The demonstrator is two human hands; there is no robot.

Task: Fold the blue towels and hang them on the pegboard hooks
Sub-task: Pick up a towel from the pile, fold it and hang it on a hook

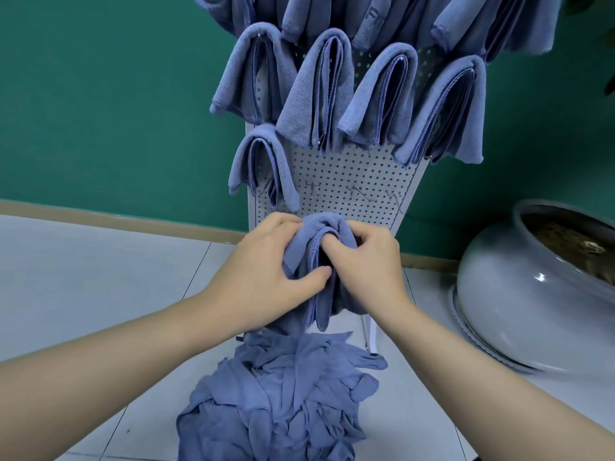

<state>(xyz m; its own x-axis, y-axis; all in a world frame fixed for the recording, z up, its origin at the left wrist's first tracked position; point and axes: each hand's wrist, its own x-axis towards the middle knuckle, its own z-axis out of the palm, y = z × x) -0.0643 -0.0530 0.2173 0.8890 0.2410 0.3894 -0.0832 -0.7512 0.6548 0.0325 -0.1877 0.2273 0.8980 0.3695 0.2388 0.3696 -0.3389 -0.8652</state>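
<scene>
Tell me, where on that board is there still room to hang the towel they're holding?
Bare hooks show in the bottom row, right of the lone hung towel and above the held towel. The rows higher up are packed with folded towels.

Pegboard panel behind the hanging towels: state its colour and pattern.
The pegboard panel is white, with a regular grid of small dark holes; head view.

I see the pegboard point(349, 181) standing upright against the wall point(100, 111), folded towels point(319, 94) hanging across its upper rows. A heap of towels point(279, 400) lies on the floor point(100, 294) before it, and a plant pot point(545, 287) lies tilted to its right.
</scene>
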